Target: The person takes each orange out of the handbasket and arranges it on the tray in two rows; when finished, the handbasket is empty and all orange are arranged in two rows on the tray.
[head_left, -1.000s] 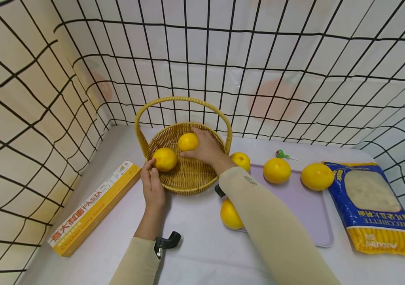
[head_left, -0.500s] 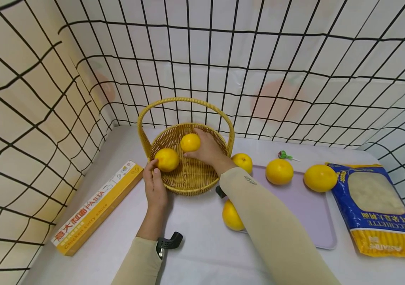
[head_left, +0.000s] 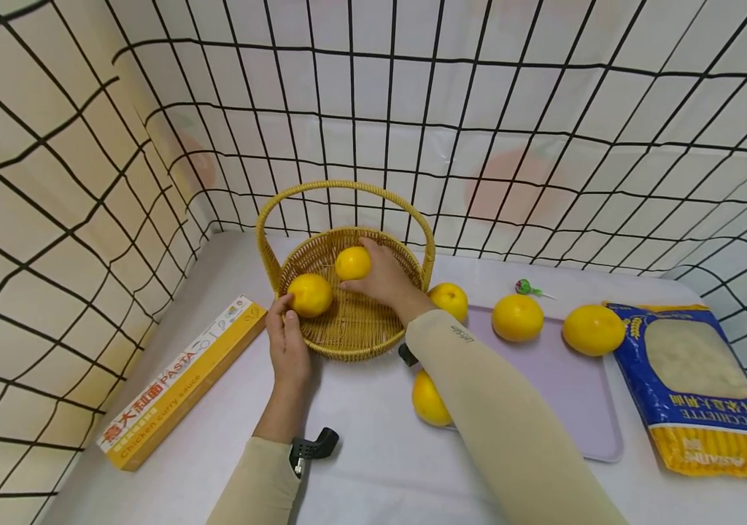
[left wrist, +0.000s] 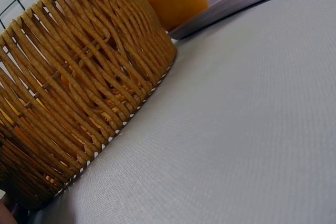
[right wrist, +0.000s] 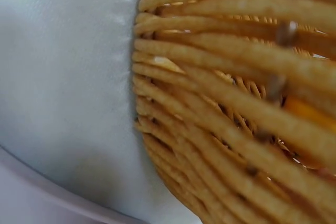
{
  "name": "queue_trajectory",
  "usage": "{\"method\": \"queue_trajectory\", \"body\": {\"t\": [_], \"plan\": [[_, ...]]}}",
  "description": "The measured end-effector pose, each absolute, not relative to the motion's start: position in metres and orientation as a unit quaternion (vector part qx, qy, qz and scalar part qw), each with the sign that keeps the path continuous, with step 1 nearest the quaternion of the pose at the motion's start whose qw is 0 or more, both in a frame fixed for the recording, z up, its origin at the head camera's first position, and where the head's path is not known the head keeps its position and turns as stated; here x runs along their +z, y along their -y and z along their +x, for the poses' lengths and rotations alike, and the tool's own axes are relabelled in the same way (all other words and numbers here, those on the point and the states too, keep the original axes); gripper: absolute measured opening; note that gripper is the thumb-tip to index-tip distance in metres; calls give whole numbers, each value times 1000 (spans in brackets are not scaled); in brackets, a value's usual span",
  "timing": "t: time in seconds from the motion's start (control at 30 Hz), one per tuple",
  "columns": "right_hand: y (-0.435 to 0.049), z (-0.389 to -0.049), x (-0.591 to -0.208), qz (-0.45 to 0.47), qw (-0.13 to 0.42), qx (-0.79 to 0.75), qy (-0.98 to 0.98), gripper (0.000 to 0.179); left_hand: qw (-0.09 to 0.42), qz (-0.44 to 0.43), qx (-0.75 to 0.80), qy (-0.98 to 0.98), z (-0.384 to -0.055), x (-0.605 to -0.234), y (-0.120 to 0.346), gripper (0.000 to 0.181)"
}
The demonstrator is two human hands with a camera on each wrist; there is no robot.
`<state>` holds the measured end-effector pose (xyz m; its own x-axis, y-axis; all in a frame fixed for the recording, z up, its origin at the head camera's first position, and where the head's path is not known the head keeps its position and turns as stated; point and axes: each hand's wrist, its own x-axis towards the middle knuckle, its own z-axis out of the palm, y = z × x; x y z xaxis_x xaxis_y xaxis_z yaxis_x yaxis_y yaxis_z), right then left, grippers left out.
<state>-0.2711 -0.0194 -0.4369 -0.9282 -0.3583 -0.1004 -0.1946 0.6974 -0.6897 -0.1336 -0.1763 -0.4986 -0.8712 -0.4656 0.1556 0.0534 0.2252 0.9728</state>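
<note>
A wicker basket (head_left: 351,334) with a tall arched handle stands in the middle of the head view. Inside it, at the left, lies an orange (head_left: 311,296). My right hand (head_left: 386,277) reaches over the right rim and holds another orange (head_left: 353,263) inside the basket. At the front left rim my left hand (head_left: 288,343) grips the basket edge, its fingertips close to the first orange. Both wrist views are mostly filled by the basket's woven side (left wrist: 89,72), and neither shows the held orange clearly.
A lilac tray (head_left: 583,408) at the right has several oranges on and around it, one (head_left: 431,399) partly behind the right sleeve. Beyond lie a lollipop (head_left: 524,287) and a blue pasta bag (head_left: 698,386). A pasta box (head_left: 183,383) lies left; black wire mesh (head_left: 354,117) encloses the table.
The whole head view has shifted slightly, so everything sits a little further right. Both hands keep the same places on the basket and the orange.
</note>
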Motion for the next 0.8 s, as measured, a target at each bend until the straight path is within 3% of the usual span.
{"method": "queue_trajectory", "body": {"t": [0.8], "plan": [[20, -268, -435, -149, 115, -342, -921, 88, 215, 128, -606, 755, -133, -498, 176, 38]]}}
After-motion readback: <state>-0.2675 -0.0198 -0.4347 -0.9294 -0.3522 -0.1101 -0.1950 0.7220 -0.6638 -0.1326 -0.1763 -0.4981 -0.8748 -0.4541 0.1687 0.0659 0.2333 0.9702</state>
